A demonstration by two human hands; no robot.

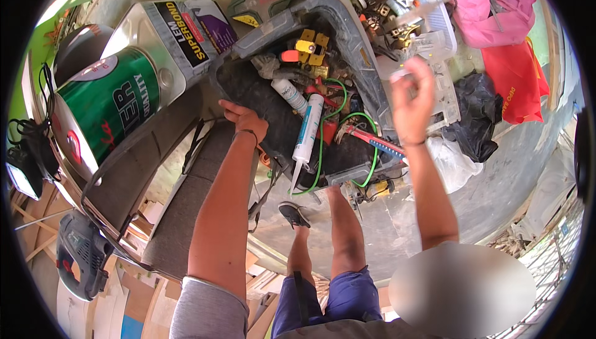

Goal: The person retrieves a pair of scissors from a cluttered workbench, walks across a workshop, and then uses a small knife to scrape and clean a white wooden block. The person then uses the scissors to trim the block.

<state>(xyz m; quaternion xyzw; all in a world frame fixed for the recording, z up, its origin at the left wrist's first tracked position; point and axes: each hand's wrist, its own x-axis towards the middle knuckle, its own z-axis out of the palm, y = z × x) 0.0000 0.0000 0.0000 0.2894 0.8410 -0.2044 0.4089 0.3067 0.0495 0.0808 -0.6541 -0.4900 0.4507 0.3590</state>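
One black toolbox (352, 40) between the left fingers (232, 110) and right fingers (423, 71).

From the person's head, a wide fisheye view looks down, near above the hands (250, 126) and black toolbox (242, 84).

Black plastic toolbox (357, 52), open, scuffed along its rim, lying obliquely, its interior partly filled. Translucent plastic bin (449, 28), open-topped and crowded inside, situated beside the toolbox's upper right wall.
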